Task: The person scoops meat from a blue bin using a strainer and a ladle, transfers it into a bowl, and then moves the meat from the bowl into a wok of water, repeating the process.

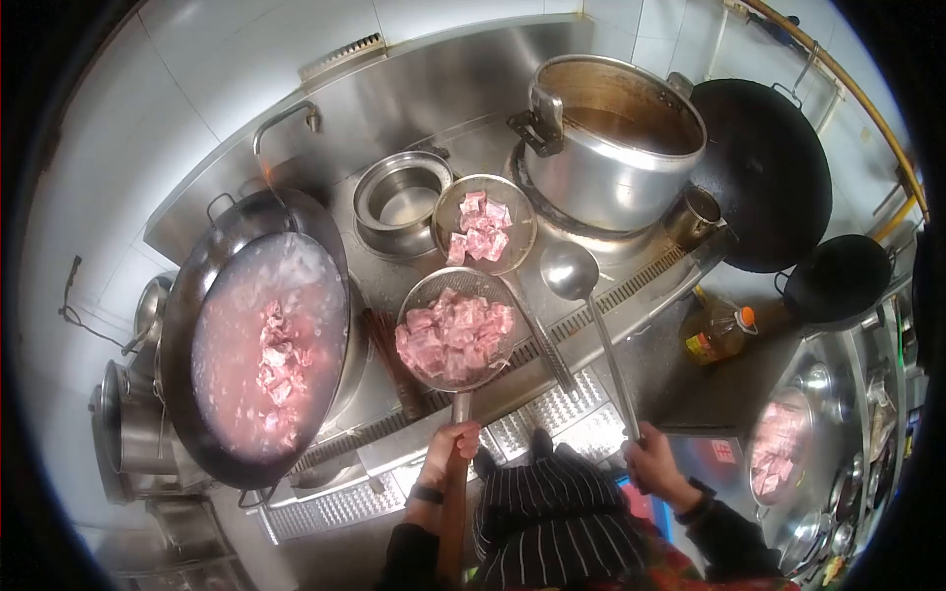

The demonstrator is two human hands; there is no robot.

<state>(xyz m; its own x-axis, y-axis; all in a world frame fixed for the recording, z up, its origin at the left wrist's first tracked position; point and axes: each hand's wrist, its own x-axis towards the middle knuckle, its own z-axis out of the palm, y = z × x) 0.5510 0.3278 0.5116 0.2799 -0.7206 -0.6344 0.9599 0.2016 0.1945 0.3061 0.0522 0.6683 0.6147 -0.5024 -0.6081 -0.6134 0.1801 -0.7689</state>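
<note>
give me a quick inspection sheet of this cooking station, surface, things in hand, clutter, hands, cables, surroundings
surface: steel stove top with a grated drain channel along the front edge
job's things: strainer ladle heaped with raw meat chunks, held over the counter; metal ladle, bowl looks empty; wok of cloudy pinkish water with meat pieces
clutter: small bowl of meat, empty steel basin, stockpot of brown liquid, oil bottle, metal cup
grippers: left hand grips the strainer handle; right hand grips the ladle handle
cables: dark cord hanging on the left wall tiles
surroundings: white tiled wall, two black woks at right, tray of meat lower right
</note>
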